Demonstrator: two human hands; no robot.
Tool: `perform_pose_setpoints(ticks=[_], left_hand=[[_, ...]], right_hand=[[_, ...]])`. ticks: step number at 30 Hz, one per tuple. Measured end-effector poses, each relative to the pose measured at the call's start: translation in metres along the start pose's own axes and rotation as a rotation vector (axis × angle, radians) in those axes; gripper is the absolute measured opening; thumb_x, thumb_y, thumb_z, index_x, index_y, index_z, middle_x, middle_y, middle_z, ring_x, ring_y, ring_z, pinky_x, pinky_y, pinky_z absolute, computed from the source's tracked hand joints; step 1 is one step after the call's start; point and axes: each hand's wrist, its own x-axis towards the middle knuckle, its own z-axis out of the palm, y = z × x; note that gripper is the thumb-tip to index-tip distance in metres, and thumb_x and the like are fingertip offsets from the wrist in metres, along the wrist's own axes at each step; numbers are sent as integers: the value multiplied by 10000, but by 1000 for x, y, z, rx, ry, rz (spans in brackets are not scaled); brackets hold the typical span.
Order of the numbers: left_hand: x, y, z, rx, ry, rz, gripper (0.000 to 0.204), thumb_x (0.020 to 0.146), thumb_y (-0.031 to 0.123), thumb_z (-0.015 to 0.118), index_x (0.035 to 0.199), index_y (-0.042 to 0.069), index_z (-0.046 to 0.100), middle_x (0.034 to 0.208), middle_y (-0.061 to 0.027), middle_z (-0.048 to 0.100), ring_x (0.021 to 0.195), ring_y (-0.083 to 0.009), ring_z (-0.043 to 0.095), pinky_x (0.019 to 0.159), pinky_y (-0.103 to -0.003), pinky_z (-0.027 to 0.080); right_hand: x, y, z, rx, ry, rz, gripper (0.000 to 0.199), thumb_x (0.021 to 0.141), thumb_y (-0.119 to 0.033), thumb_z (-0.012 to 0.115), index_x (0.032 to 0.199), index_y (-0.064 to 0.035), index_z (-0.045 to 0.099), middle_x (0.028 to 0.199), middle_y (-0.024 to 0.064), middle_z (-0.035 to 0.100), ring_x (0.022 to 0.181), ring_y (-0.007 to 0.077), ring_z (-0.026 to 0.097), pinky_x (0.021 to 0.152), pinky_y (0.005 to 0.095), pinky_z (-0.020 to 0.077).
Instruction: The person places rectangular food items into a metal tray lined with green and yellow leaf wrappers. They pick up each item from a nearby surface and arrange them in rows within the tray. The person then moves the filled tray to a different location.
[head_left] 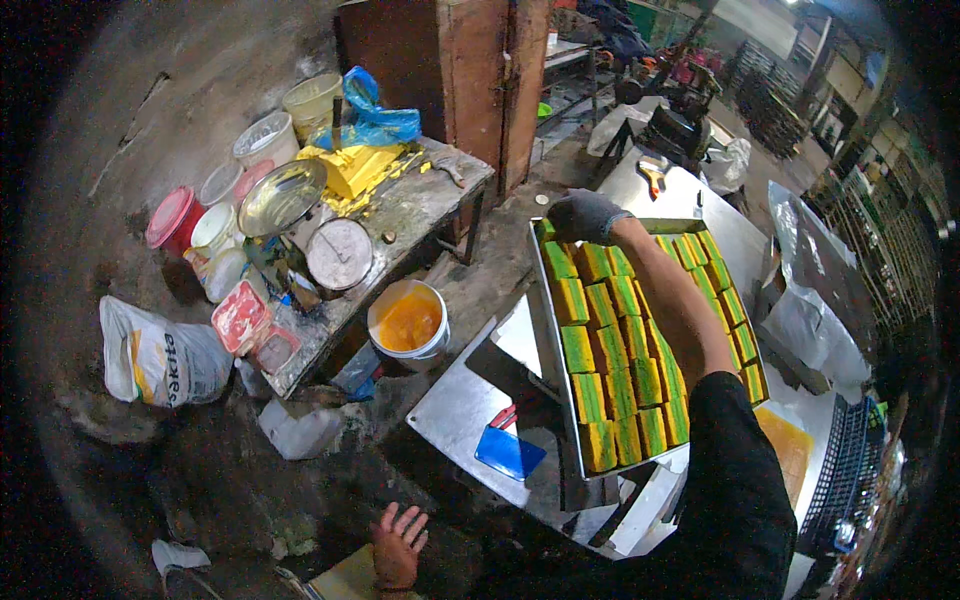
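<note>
A metal tray (541, 300) with raised edges holds rows of yellow-and-green cake slices (608, 350). My right hand (588, 216), in a dark grey glove, reaches across to the tray's far left corner. Its fingers curl down among the slices there, and what they grip is hidden beneath the glove. My right forearm covers part of the middle rows. Low in the picture my bare left hand (398, 548) hangs away from the tray, fingers spread, holding nothing. Left of the tray, a blue flat scraper (510, 453) lies on the metal table (455, 405).
A bucket of orange mixture (408, 320) stands left of the metal table. On a worn side table (440, 188) sit a yellow block (352, 170), tubs and a round lid. A brush (653, 178) lies beyond the tray; a dark crate (848, 470) is at right.
</note>
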Motion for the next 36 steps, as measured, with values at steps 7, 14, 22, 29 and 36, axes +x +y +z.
perform_pose_setpoints(ticks=[7, 14, 22, 29, 36], left_hand=[[35, -14, 38, 180, -108, 6, 755, 1022, 621, 445, 1555, 95, 349, 1497, -198, 492, 1404, -365, 461, 1171, -509, 300], [41, -48, 64, 761, -578, -252, 506, 1023, 402, 615, 1337, 5, 609, 1186, -137, 712, 1162, -246, 643, 1049, -374, 467], [-22, -137, 242, 598, -1096, -576, 527, 1034, 238, 613, 1471, -18, 469, 1380, -145, 602, 1262, -231, 576, 1108, -359, 418], [-64, -239, 322, 1030, -1172, -511, 520, 1028, 196, 632, 1483, 10, 462, 1374, -127, 582, 1222, -193, 575, 1042, -330, 469], [-81, -269, 309, 932, -1150, -512, 571, 1026, 183, 633, 1530, 55, 398, 1375, -134, 561, 1214, -190, 573, 1014, -330, 481]], right_hand=[[-79, -10, -26, 9, 409, 55, 641, 808, -211, 821, 1397, -108, 590, 1238, 215, 646, 1127, 414, 625, 984, 470, 510], [-382, -70, 15, 389, 805, 301, 474, 924, -121, 745, 1375, -54, 613, 1217, 154, 705, 1113, 243, 677, 1001, 372, 507], [-708, -200, 236, 295, 987, 1902, 473, 1019, -324, 598, 1324, 38, 600, 1375, 229, 607, 1294, 374, 565, 1092, 444, 442], [-664, -265, 301, 218, 494, 1709, 1186, 624, -575, 862, 1459, 107, 367, 1137, 264, 626, 1081, 450, 613, 965, 519, 500], [-676, -252, 278, 712, 416, 1746, 1261, 626, -424, 866, 1564, 79, 189, 1182, 294, 619, 1111, 434, 622, 966, 500, 501]])
